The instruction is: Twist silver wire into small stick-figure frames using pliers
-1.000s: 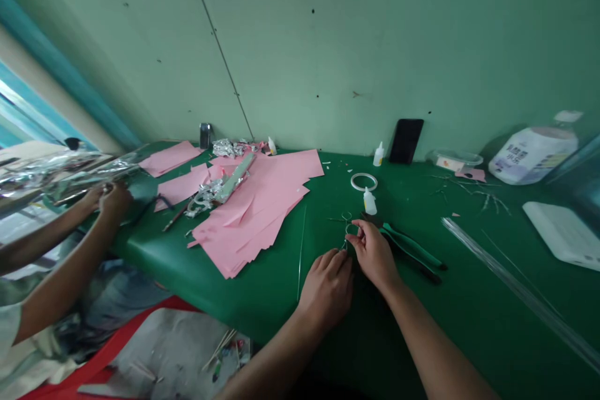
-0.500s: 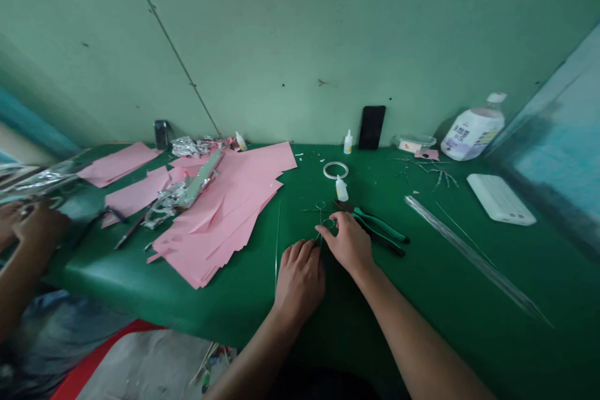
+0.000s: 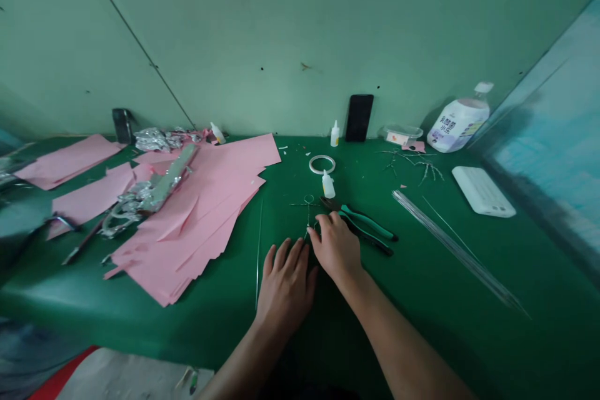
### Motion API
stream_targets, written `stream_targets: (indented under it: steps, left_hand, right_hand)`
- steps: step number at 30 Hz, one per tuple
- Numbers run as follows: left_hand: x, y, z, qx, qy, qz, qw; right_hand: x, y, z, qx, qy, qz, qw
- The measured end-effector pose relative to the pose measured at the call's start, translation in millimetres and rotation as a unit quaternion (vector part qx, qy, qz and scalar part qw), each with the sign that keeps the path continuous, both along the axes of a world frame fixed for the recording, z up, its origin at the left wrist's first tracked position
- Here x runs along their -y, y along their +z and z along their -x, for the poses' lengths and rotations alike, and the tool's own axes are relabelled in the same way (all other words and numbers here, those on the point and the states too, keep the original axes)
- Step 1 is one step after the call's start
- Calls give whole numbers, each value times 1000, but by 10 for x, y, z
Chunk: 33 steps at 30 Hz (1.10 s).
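Note:
A thin wire figure [image 3: 308, 215], with a small loop on top, two side arms and a twisted stem, lies on the green table. My right hand [image 3: 336, 250] is curled over its lower right side, thumb and fingers pinching the wire; the exact grip is partly hidden. Just below the figure my left hand [image 3: 285, 287] lies flat, palm down, with fingers apart and fingertips near the lower wire ends. Green-handled pliers [image 3: 365, 225] rest right beside my right hand. A small glue bottle [image 3: 328, 185] lies above the figure, against a clear tape ring [image 3: 322, 165].
Pink paper sheets [image 3: 206, 212] spread over the left, with crumpled foil [image 3: 154, 140] behind. A wire bundle [image 3: 450, 250], a white power bank [image 3: 482, 191] and bent wire pieces [image 3: 424, 165] lie right. A phone [image 3: 359, 118] and a large bottle [image 3: 459, 124] stand by the wall.
My view has turned right, and the co-worker's hands at the left have gone out of frame. My left hand has flattened and its fingers have spread; my right hand stays at the wire figure.

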<state>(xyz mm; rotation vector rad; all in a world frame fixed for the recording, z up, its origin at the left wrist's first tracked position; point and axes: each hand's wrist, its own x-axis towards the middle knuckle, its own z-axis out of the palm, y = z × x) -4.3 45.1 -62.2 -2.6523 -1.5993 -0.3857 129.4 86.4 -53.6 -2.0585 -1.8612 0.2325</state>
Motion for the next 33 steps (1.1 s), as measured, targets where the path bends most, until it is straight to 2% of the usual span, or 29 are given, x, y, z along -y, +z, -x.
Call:
stream_targets:
  steps: [3, 9, 13, 15, 17, 20, 22, 25, 28, 33]
  left_hand:
    - [3, -2, 13, 12, -15, -1, 1000]
    - [-7, 32, 11, 9, -37, 22, 999]
    - [-1, 62, 24, 44, -48, 3, 998]
    - [2, 66, 39, 77, -47, -32, 995]
    - [-1, 58, 56, 102, -25, -79, 991]
    - [-20, 35, 87, 113, 48, -136, 983]
    - [-37, 26, 112, 115, 111, -149, 976]
    - [-59, 28, 142, 130, 181, -126, 967]
    - [-70, 29, 144, 146, 200, -78, 966]
    - [-69, 5, 114, 138, 172, -28, 975]
  right_hand:
    - [-42, 36, -70, -5, 46, 10, 999]
    - [-10, 49, -488, -16, 140, 53, 989]
    - [117, -82, -649, 0, 182, 0, 983]
    - [147, -149, -698, -25, 166, -53, 984]
    - [135, -184, -758, -45, 115, -97, 988]
    - [70, -176, -886, -19, 40, -132, 990]
    - [26, -159, -985, 21, 26, -149, 988]
    - [-17, -163, -1105, 74, 68, -129, 987]
    - [-43, -190, -1143, 102, 115, -73, 985]
    - [-60, -178, -1083, 148, 58, -68, 985]
